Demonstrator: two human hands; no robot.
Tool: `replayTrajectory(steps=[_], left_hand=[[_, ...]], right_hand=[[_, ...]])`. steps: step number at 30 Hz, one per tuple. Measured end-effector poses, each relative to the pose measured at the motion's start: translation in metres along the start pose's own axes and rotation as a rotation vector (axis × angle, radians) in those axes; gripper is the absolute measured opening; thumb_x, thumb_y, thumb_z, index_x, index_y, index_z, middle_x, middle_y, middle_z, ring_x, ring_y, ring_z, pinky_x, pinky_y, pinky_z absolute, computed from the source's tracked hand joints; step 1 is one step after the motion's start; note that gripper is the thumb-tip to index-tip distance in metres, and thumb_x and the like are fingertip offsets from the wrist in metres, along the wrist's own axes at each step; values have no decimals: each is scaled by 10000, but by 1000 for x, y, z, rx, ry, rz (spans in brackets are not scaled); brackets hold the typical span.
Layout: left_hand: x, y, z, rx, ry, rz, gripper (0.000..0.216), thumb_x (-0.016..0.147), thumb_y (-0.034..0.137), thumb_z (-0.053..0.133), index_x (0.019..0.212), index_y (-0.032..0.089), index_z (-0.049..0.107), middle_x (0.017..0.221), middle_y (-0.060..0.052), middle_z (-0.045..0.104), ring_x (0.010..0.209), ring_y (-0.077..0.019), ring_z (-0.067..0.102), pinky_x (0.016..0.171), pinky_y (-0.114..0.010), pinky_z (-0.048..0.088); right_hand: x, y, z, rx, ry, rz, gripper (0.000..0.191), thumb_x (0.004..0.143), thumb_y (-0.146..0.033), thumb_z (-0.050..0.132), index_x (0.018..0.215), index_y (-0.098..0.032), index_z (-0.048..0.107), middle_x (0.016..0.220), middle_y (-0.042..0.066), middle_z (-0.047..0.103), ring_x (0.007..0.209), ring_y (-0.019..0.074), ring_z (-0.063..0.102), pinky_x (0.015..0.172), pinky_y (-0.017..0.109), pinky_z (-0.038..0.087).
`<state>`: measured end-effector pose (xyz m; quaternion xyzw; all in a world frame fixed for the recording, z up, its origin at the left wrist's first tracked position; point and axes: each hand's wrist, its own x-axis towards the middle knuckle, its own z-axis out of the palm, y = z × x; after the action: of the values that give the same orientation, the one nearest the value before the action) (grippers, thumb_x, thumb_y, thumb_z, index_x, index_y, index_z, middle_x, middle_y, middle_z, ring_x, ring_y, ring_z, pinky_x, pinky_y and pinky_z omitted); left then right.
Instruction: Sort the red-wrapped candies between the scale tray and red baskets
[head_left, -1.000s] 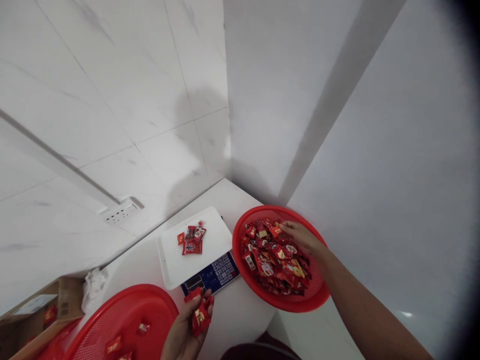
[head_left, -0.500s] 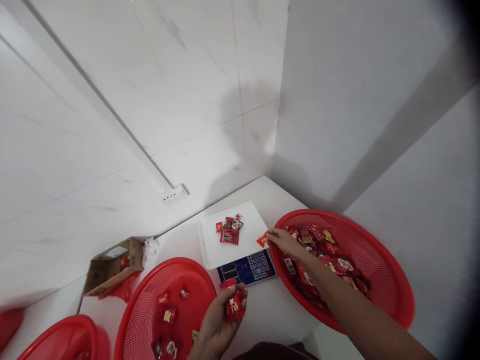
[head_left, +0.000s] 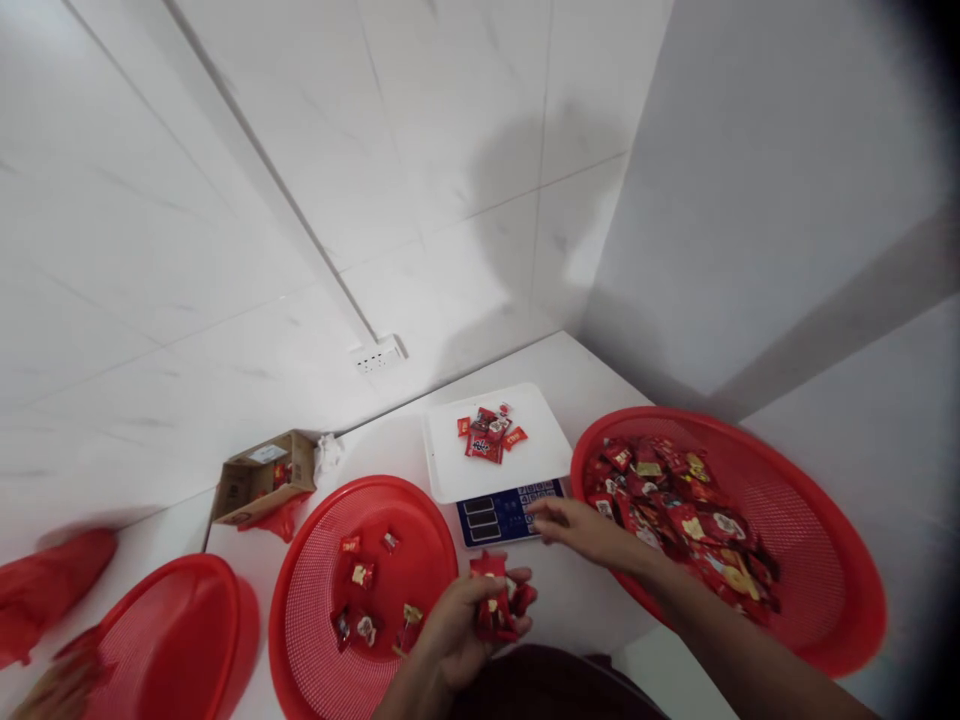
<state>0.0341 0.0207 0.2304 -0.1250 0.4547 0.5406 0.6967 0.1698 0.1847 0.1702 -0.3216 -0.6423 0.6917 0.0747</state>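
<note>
My left hand (head_left: 469, 625) is closed around a bunch of red candy packets (head_left: 496, 603), held low over the table's front edge. My right hand (head_left: 574, 523) hovers with fingers spread and nothing in it, just at the keypad of the scale (head_left: 510, 509). The scale's white tray (head_left: 450, 462) carries a small heap of red candies (head_left: 489, 434). To the right, a big red basket (head_left: 817, 560) holds several wrapped candies (head_left: 679, 500).
A second red basket (head_left: 315, 580) with a few candies lies left of my left hand. Another red basket (head_left: 180, 620) sits further left, with an open cardboard box (head_left: 259, 480) behind. A wall socket (head_left: 379, 354) is above the table. Someone's hand (head_left: 56, 690) shows at bottom left.
My right hand left the big basket, dropped a candy onto the scale tray and drew back to the keypad. The view swung left, bringing more baskets into sight.
</note>
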Motion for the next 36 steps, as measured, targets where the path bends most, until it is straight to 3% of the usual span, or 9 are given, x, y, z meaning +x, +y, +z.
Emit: replayTrajectory(steps=[5,8,12,18,24,28,30,33,36], left_hand=[[-3,-5,10,231,-176,-56,669,672,121,631,1285,211,380,988,-107,671,853,-265,655,640,-346,518],[-2,-4,17,289,-210,-66,783,640,109,656,1332,249,317,981,-79,661,788,-240,662,642,-356,520],[-2,-6,21,295,-214,-70,815,633,100,665,1344,260,301,1020,-82,635,752,-215,656,641,-358,522],[-4,-8,21,297,-254,-53,691,694,187,655,1307,267,346,1087,-98,616,888,-245,640,670,-364,520],[1,-6,22,324,-134,18,430,713,270,628,1118,214,494,1058,-97,610,767,-215,652,637,-347,504],[2,-6,28,280,-76,86,628,583,55,660,1155,200,449,955,-69,624,841,-195,624,750,-343,476],[0,-6,33,305,-109,85,748,597,70,668,1259,212,349,908,-70,645,838,-189,632,763,-319,458],[-3,-7,39,415,-226,76,808,676,214,670,1342,221,214,882,-83,664,774,-188,654,710,-300,457],[-1,-12,41,531,-321,44,921,675,271,679,1382,205,92,842,-80,673,684,-187,663,652,-290,459]], right_hand=[[-47,-14,23,59,-237,26,310,778,-390,553,1014,-198,614,853,25,651,778,170,589,723,300,457],[-58,-28,27,56,-281,22,274,795,-392,538,959,-198,637,934,40,654,876,195,585,787,312,445],[-62,-38,25,31,-308,32,248,796,-377,538,910,-186,648,876,41,658,830,198,592,746,310,451],[-64,-35,24,161,-200,57,201,746,-346,604,853,-182,650,833,31,651,784,189,584,709,302,453],[-67,-25,22,645,27,159,208,733,-340,596,913,-238,571,845,0,626,828,166,590,784,340,453],[-68,-16,21,754,160,183,293,682,-343,655,944,-264,550,727,-37,575,707,129,559,710,300,462],[-68,-13,23,713,208,191,307,660,-384,683,901,-239,559,594,-65,501,564,94,484,584,236,426],[-69,-13,28,615,120,159,337,665,-460,672,835,-184,578,499,-80,414,451,60,355,450,197,292],[-71,-16,33,558,-39,111,345,703,-490,627,767,-154,590,518,-51,469,441,57,354,436,205,252]])
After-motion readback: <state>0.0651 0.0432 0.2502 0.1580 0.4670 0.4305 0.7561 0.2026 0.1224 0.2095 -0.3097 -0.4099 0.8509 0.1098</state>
